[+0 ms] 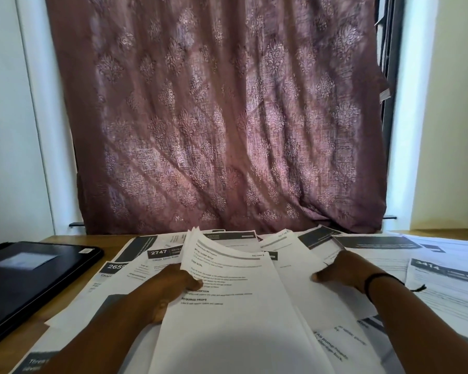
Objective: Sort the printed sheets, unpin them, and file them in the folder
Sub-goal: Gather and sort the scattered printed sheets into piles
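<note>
Left hand (173,287) gripping a raised sheaf of printed sheets (227,292) by its left edge, thumb curled over the top page, likely lifted clear to keep sorted pages apart from the loose ones. Long axis running away from the wearer toward the curtain (214,117), far end fanned and tilted up. Right hand (343,271) just right of the sheaf, thumb and fingers pinching a single sheet (303,265), probably to add it. Black folder (33,273) shut, well left of the sheaf on the wooden table (49,311).
</note>
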